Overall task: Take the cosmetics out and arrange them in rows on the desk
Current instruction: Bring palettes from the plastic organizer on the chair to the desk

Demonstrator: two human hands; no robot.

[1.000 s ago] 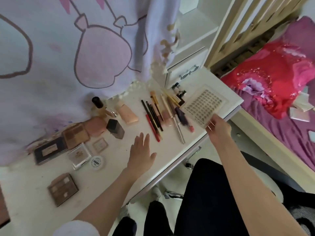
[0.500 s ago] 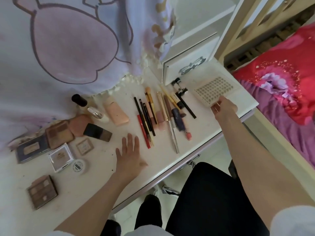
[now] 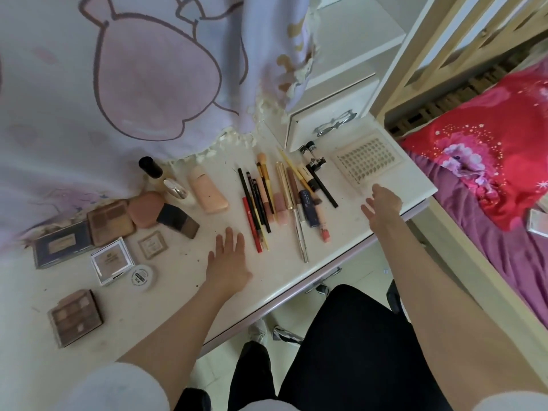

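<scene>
Nearest, the left hand (image 3: 228, 264) lay flat on the desk (image 3: 296, 280), fingers straight, holding nothing. Farther right, the right hand (image 3: 382, 203) hovered with fingers spread, empty, just short of the lash tray (image 3: 367, 160). Between them lay rowed pencils and brushes (image 3: 278, 200); palettes (image 3: 89, 247) sat left.

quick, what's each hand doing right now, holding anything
Left hand: open, fingers straight, flat on the desk, holding nothing.
Right hand: open, fingers spread just short of the lash tray, holding nothing.
</scene>
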